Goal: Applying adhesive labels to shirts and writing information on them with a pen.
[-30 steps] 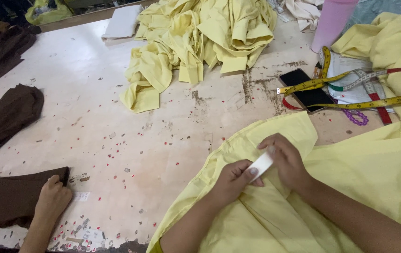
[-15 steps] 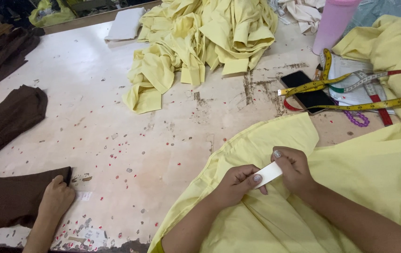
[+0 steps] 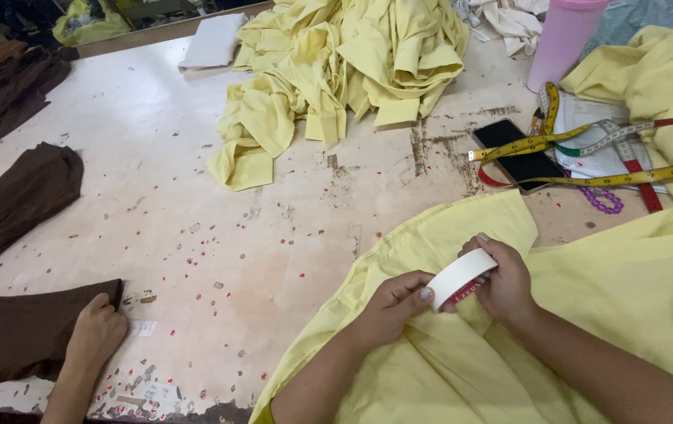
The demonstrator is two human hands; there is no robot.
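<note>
On the worn, speckled worktable, my left hand and right hand pinch a white roll of tape between their fingertips, over the pale yellow cotton garment beneath them.

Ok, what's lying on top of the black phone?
A yellow measuring tape crosses the black phone, and a red strap curls at its edge. Whatever is beneath the phone is hidden.
</note>
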